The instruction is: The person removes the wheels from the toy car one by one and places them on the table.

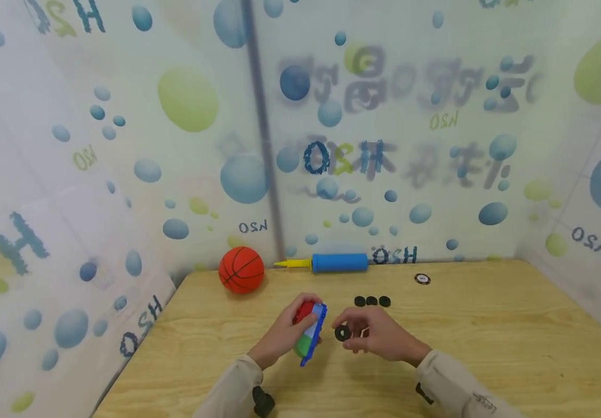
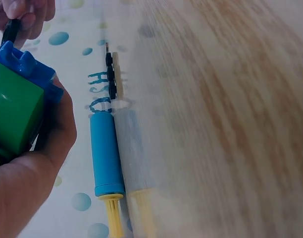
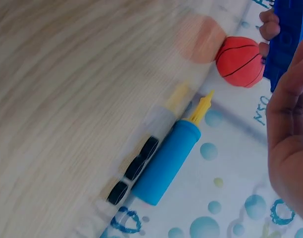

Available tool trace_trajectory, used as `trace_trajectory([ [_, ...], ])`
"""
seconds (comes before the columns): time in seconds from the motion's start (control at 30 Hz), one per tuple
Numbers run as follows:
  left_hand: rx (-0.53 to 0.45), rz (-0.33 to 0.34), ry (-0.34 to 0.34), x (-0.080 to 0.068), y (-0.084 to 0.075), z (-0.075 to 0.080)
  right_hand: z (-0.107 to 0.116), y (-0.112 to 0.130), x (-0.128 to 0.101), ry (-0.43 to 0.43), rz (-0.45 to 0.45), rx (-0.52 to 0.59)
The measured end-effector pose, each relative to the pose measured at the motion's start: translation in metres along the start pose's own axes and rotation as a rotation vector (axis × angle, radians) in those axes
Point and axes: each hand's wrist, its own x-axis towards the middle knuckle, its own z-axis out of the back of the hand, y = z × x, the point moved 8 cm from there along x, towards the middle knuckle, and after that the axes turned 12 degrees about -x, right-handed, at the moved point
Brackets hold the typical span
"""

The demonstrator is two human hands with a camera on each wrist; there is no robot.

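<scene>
Tilting the red, green and blue plastic block toy point(image 1: 309, 335) in my left hand point(image 1: 285, 337), blue underside toward three o'clock, my right hand's point(image 1: 379, 337) fingers pinch a small black rubber wheel point(image 1: 341, 333) beside it.

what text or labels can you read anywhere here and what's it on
"H2O", mirrored so it reads "OSH" or "OSN": printed many times on the bubble-patterned backdrop.
Large grey characters on the backdrop: too blurred to read.
Small mark on the right sleeve: too small to read.
Round disc on the table: label unreadable.

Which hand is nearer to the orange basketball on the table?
Left. The left hand, gripping the toy block car, is just right of the basketball; the right hand, pinching a black wheel, is farther right.
</scene>
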Motion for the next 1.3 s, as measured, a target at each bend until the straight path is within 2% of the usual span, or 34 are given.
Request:
trace_trajectory([
  [0.3, -0.007, 0.067, 0.033, -0.003, 0.005, 0.001, 0.027, -0.023, -0.014, -0.099, -0.052, -0.159],
  [0.5, 0.003, 0.082, 0.039, -0.003, 0.006, 0.002, 0.036, -0.037, -0.018, -0.103, -0.124, -0.119],
  [0.63, 0.006, 0.078, 0.046, -0.001, 0.006, 0.003, 0.040, -0.046, -0.020, -0.113, -0.138, -0.133],
  [1.03, -0.003, 0.101, 0.059, -0.003, 0.011, 0.002, 0.059, -0.063, -0.026, -0.140, -0.156, -0.327],
  [1.3, 0.014, 0.105, 0.060, -0.003, 0.013, 0.002, 0.067, -0.073, -0.031, -0.154, -0.181, -0.379],
])
